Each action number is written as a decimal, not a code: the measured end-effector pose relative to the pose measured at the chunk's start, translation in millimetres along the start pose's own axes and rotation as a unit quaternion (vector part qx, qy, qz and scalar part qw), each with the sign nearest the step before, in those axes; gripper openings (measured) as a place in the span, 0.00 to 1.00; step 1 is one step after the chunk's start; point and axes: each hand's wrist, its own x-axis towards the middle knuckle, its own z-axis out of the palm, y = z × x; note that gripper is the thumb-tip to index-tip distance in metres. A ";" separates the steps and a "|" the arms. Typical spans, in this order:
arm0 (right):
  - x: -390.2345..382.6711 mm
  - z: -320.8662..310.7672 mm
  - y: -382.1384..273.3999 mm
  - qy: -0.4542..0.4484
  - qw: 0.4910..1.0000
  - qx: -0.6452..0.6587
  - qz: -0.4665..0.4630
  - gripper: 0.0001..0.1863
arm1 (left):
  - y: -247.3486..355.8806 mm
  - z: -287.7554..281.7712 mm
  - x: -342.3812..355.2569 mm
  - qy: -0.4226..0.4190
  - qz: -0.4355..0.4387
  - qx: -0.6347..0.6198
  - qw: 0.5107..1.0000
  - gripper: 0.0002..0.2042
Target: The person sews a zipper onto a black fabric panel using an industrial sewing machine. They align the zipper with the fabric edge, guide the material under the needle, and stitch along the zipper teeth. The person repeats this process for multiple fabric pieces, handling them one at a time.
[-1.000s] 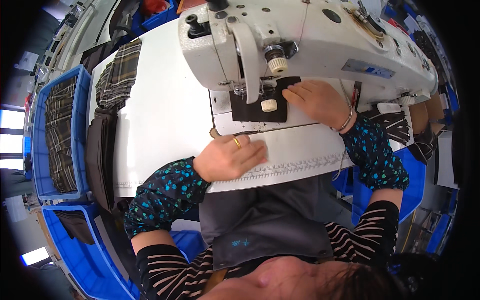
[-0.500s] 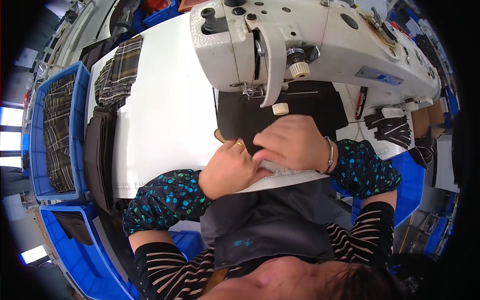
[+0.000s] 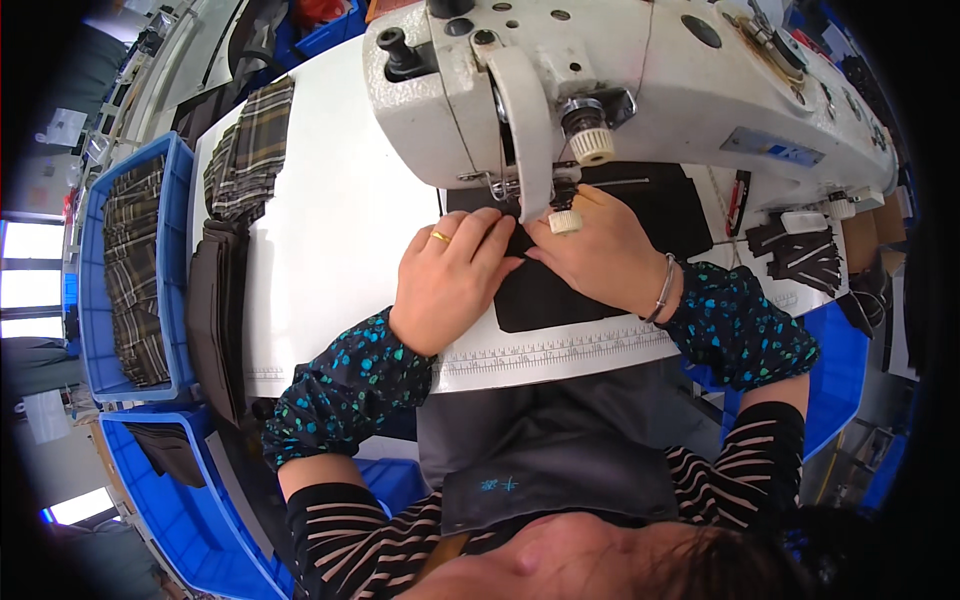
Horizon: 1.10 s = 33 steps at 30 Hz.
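Note:
A black fabric piece lies at the needle area of a white sewing machine, its near part reaching toward me. My left hand is closed at its left edge, fingertips and thumb pinching the cloth just before the presser foot. My right hand presses and grips the same cloth from the right, its fingers beside the foot and partly behind a white knob. More dark fabric spreads under the machine arm. The exact spot under the needle is hidden by the machine head and fingers.
Plaid fabric pieces and a stack of folded dark fabric lie at the table's left. Blue crates stand beyond. To the right are a red-and-black cutter and dark strips. A printed ruler runs along the front edge.
Both hands have moved away from me, up to the presser foot, and now hold the black fabric there. The hands have parted slightly, and the near part of the cloth shows below them.

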 end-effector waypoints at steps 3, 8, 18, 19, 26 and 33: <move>-0.2 2.4 0.9 0.018 1.000 0.002 0.001 0.10 | -2.9 2.3 5.3 -0.045 -0.042 0.005 0.998 0.24; -3.6 4.4 2.8 0.027 1.000 -0.009 -0.005 0.09 | -5.0 1.6 6.2 -0.058 -0.078 0.027 0.995 0.24; 5.2 1.7 14.5 0.106 0.991 -0.081 0.019 0.07 | -15.8 9.8 8.3 0.006 -0.078 0.005 0.997 0.18; 5.5 3.7 16.7 0.114 0.990 -0.086 0.009 0.08 | -16.3 12.4 9.0 0.007 -0.082 -0.001 0.997 0.18; 5.0 2.0 12.2 0.071 0.997 -0.001 -0.035 0.09 | -12.0 12.3 0.9 0.002 -0.067 -0.064 0.996 0.15; 2.8 6.9 6.8 0.090 0.996 -0.009 0.016 0.09 | 1.4 9.3 0.3 -0.005 -0.077 -0.045 0.996 0.20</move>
